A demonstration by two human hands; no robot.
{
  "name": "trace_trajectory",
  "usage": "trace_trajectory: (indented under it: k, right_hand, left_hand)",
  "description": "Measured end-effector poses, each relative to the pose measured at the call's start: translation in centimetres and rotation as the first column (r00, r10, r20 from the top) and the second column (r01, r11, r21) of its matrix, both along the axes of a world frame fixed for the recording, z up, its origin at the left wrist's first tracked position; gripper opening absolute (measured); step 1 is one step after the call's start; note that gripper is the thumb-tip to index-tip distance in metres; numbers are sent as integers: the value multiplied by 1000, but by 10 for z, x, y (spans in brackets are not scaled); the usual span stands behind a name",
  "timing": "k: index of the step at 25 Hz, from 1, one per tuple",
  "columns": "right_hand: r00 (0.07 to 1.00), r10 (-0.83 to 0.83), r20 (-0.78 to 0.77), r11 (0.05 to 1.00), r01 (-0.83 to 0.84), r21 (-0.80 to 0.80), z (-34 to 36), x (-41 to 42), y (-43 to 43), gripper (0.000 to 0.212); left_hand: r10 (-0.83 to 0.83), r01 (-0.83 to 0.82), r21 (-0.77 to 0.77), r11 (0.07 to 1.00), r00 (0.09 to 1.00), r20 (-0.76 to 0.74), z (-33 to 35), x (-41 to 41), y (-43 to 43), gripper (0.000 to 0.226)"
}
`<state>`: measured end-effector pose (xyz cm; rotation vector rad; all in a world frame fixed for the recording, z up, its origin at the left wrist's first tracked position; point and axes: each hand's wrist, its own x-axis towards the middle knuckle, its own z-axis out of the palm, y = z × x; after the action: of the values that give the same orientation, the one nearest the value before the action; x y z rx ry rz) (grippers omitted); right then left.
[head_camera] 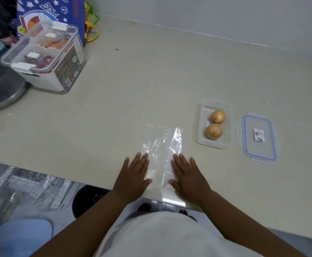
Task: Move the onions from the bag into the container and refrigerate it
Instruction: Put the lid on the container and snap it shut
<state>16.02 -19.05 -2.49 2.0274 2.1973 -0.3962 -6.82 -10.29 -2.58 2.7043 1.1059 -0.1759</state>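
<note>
Two yellow onions (215, 124) lie inside a small clear rectangular container (202, 140) on the pale counter, right of centre. Its blue-rimmed lid (259, 151) lies flat on the counter just to the right. A flat, empty clear plastic bag (160, 145) is spread on the counter near the front edge. My left hand (134, 173) rests palm down on the bag's left side, fingers apart. My right hand (187, 173) lies flat on the bag's right side, also with fingers apart. Neither hand holds anything.
A larger lidded storage box with food (45, 58) stands at the back left, in front of a blue printed bag (58, 10). A metal pot lid (1, 91) sits at the left edge. A wall runs behind the counter. Plastic wrapping lies on the floor at lower left.
</note>
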Motion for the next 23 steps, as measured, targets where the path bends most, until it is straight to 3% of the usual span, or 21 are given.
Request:
trace_trajectory:
  k: [9, 15, 20, 23]
  right_hand:
    - [993, -74, 90, 976, 91, -197, 16, 9, 118, 71]
    - [990, -118, 72, 975, 129, -183, 17, 6, 123, 71]
    - [972, -136, -192, 970, 170, 173, 28, -2, 88, 65]
    - [934, -183, -306, 931, 265, 252, 24, 5, 30, 57]
  left_hand:
    - [5, -19, -74, 997, 983, -182, 5, 26, 117, 73]
    - [0, -17, -102, 995, 987, -159, 7, 30, 123, 73]
    - [14, -11, -33, 999, 993, 114, 9, 24, 106, 65]
    - [50, -58, 16, 998, 946, 321, 11, 26, 78, 52]
